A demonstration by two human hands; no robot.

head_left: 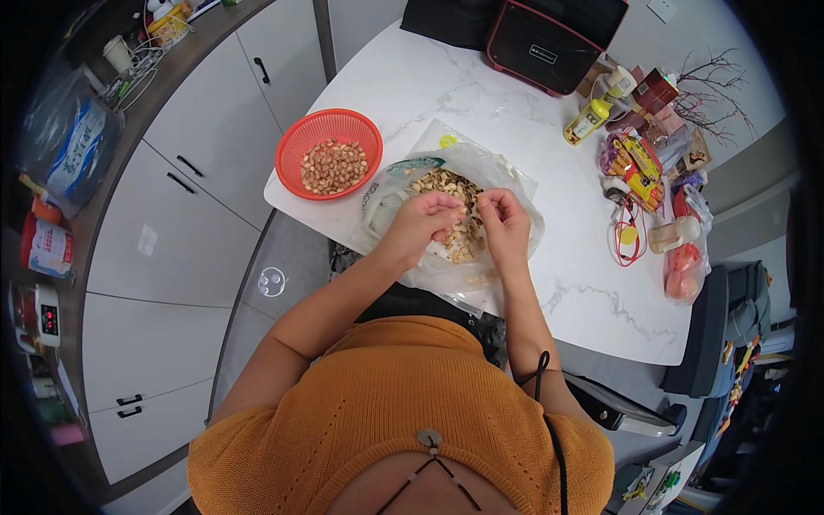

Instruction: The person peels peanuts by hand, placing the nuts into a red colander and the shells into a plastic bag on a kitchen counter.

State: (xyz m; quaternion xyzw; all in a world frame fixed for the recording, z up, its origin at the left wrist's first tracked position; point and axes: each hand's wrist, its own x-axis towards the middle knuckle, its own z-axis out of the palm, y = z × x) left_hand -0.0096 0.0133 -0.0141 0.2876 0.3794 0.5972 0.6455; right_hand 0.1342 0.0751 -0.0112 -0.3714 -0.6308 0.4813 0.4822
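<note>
My left hand is closed, its fingers curled in and the thumb and forefinger pinching what looks like a pale peanut. Facing it, my right hand is closed too, thumb against fingertips; whatever it pinches is too small to make out. Both hands hover over an opened, whitish plastic bag with its rim spread out on the table. Broken peanut shells lie inside it, some dark, most pale tan. Left of the bag, a red plastic basket holds many reddish-brown shelled peanuts.
The white marbled table curves around the bag. At its back stands a black and red appliance. To the right are a yellow bottle, snack packets, a red cable and a bag of fruit. White cabinets line the left.
</note>
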